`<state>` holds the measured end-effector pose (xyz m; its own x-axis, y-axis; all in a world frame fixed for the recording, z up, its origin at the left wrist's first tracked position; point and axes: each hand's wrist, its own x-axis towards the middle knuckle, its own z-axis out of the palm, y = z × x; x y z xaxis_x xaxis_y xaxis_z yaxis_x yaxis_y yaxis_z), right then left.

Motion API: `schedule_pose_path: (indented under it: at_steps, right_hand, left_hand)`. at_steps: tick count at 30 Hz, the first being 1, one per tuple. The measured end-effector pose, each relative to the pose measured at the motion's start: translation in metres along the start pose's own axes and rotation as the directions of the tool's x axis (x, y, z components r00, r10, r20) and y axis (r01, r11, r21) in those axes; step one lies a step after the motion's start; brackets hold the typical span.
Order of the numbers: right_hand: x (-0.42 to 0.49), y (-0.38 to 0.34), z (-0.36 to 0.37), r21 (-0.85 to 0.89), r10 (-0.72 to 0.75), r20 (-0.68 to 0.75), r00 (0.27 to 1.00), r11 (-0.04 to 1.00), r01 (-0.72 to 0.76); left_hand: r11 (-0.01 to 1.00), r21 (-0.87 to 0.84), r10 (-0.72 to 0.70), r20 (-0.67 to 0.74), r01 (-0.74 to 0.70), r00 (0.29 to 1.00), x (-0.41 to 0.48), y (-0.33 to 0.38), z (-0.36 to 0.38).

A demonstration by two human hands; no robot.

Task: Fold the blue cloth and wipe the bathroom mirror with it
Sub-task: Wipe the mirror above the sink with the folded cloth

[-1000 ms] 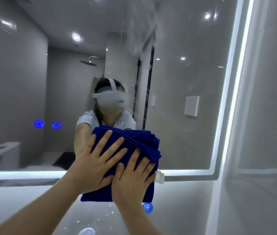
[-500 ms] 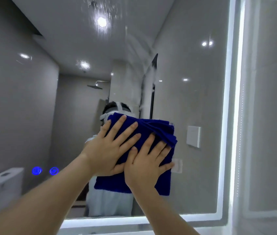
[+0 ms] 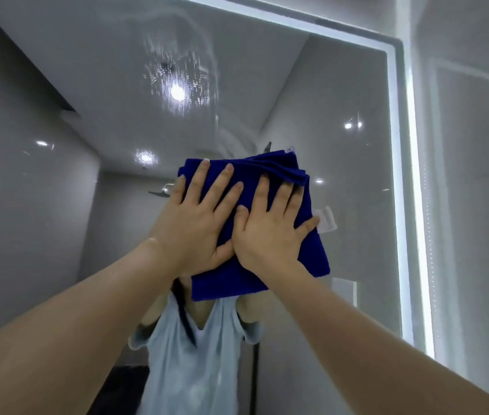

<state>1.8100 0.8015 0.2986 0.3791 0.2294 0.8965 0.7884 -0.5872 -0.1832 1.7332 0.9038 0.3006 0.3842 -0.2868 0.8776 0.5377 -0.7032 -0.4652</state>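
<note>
Blue cloth (image 3: 226, 282) higher, layered edge uppermost

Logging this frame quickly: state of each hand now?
Left hand: open, flat, pressing the blue cloth.
Right hand: open, flat, pressing the same cloth.

Your view is cool and bright: the white LED strip (image 3: 408, 187) edging the glass mirror (image 3: 342, 85) glows, reflected round ceiling spotlights (image 3: 176, 91) flare, and wide-angle distortion bends the edges.
</note>
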Motion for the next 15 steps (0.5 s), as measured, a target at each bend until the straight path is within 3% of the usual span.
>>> schedule_pose_path:
  at_steps: [15]
  right_hand:
    - [0.136, -0.037, -0.058, -0.036, -0.085, -0.076, 0.993, 0.996, 0.083]
  left_hand:
    - [0.981, -0.051, -0.181, 0.063, 0.185, 0.981, 0.118, -0.071, -0.018]
